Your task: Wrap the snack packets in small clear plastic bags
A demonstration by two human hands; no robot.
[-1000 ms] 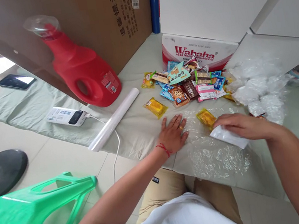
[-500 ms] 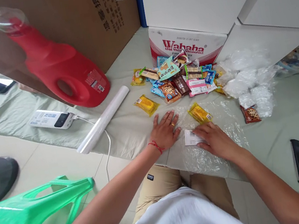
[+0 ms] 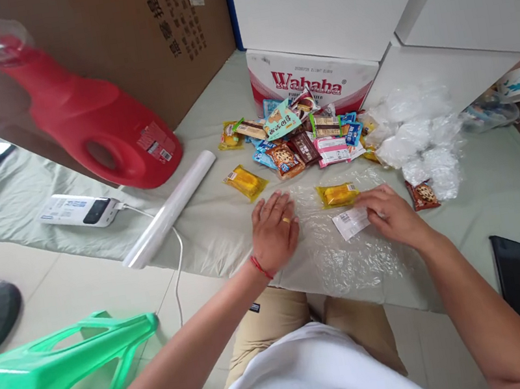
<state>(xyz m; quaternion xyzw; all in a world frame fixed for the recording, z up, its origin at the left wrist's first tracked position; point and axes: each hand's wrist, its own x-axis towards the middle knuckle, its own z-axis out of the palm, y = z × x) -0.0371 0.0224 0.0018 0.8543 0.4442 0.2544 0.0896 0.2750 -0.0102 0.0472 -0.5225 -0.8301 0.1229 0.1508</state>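
My left hand (image 3: 274, 231) lies palm down with its fingers spread at the left edge of a clear plastic sheet (image 3: 345, 266), holding nothing. With thumb and fingers pinched, my right hand (image 3: 394, 216) grips the right end of a small white printed paper (image 3: 349, 222) above the sheet. Just behind the paper lies a yellow wrapped snack (image 3: 338, 194), close to my right fingertips. Another yellow snack (image 3: 245, 182) rests on the cloth beyond my left hand.
Behind are a snack pile (image 3: 303, 138), a Wahaha box (image 3: 311, 78) and bundled clear plastic (image 3: 421, 133). A film roll (image 3: 171, 208), power bank (image 3: 77, 210) and red jug (image 3: 106, 127) stand left; a black phone (image 3: 519, 278) lies right.
The white paper has turned and moved right with my right hand, now pinched at its end. The yellow snack behind it has rotated nearly level. The whole view has shifted slightly.
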